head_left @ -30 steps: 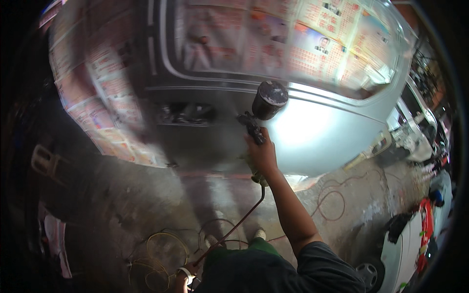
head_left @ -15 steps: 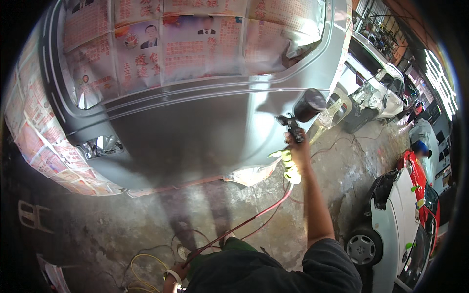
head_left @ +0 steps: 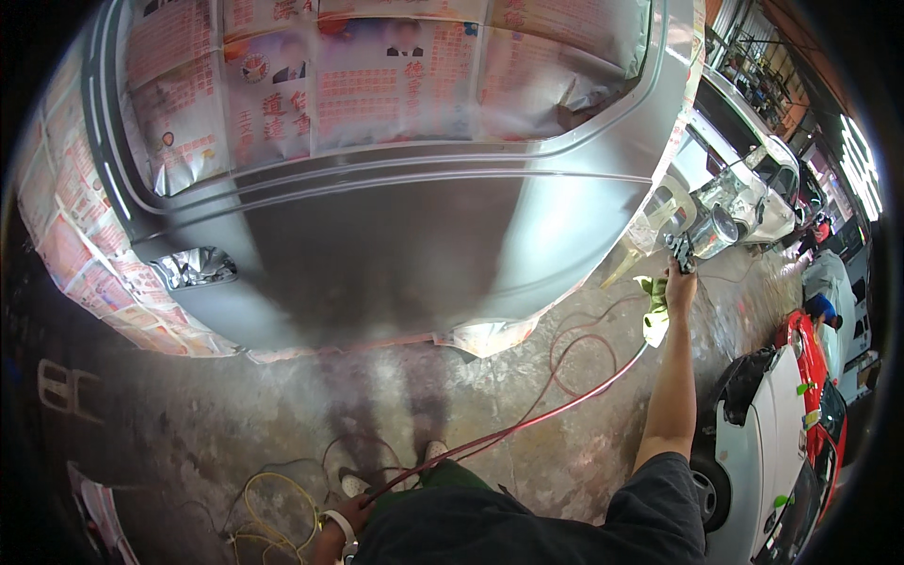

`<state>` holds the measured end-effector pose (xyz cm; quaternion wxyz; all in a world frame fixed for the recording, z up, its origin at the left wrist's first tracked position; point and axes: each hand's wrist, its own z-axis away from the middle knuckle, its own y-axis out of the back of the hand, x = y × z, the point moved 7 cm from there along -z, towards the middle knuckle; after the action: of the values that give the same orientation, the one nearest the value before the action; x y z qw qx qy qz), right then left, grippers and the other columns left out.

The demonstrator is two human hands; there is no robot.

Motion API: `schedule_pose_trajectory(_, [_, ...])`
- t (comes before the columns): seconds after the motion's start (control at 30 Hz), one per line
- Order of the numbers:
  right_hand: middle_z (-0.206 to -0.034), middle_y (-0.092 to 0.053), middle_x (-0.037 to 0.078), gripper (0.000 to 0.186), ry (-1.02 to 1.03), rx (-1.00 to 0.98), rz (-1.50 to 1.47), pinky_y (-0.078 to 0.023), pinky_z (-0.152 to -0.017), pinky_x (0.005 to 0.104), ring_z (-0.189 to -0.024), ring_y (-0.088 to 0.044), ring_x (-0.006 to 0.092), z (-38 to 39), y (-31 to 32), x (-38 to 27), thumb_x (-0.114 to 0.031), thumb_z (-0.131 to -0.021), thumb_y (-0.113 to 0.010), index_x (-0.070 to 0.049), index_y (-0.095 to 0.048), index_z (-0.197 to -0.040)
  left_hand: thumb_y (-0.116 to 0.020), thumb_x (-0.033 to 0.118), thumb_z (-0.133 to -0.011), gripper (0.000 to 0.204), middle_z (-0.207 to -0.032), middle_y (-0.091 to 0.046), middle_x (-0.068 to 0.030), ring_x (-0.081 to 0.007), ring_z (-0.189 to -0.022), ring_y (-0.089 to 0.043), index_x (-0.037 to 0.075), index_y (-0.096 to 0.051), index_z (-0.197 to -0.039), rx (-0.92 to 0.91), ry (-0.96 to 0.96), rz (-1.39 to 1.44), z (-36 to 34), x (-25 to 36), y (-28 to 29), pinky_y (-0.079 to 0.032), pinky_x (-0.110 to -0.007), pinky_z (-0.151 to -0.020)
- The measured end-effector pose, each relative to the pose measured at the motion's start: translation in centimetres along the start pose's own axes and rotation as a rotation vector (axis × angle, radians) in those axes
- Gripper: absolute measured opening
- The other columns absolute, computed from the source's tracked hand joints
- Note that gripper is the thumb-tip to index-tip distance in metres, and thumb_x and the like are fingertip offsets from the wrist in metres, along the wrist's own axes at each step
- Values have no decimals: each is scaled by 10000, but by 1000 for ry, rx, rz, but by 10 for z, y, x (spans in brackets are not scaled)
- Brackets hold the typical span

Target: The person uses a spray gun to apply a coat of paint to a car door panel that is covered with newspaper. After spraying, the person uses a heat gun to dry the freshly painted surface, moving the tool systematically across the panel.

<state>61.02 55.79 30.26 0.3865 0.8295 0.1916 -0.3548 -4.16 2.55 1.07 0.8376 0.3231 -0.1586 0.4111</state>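
PRINT: large red Chinese characters, small red text columns, round emblem | ON: paper sheets across the grey vehicle body | ALSO: side paper, print too small to read

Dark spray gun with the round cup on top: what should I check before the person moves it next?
1. Dark spray gun gripped in the right hand: ok.
2. Long, thin red hose held by the left hand: ok.
3. Gun apart from the smooth grey vehicle panel: ok, it shows past the panel's right edge.
4. Floor by the feet free of hoses: not ok, a thin yellow looped hose lies there.
5. Paint left in the round grey cup: cannot tell, its inside doesn't show.
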Motion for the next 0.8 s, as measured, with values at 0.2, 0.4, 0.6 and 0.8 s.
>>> schedule_pose_trajectory(0.2, [-818,-672,42,296,-17,-68,-17,-504,-642,327,-689,-637,141,52,-34,-21,-279,-964,-676,-35,-611,-1119,-543,420,-999,412,-976,-717,-189,-352,-955,-682,54,-680,-1128,-37,75,11,16,-19,10,-498,-451,-839])
schedule_pose_trajectory(0.4, [-789,-634,18,235,34,-146,-201,-466,-640,290,-693,-574,108,172,-96,-123,-239,-962,-701,-35,-614,-1039,-487,470,-1013,525,-1063,-706,-260,-411,-1040,-675,54,-646,-1290,-38,140,2,36,-96,25,-502,-484,-878])
schedule_pose_trajectory(0.6, [-755,-629,39,288,50,-313,-298,-467,-633,300,-680,-581,120,316,-179,-254,-245,-957,-715,-22,-569,-1065,-503,446,-1000,460,-1087,-702,-217,-411,-1044,-657,78,-657,-1230,-22,147,18,76,-211,59,-493,-477,-875])
schedule_pose_trajectory(0.8, [-769,-640,44,278,59,-452,-405,-465,-585,295,-661,-581,106,453,-266,-383,-213,-956,-709,-42,-560,-1118,-541,397,-1001,434,-922,-696,-142,-271,-878,-652,49,-655,-1234,-12,310,399,115,-363,74,-491,-419,-807])
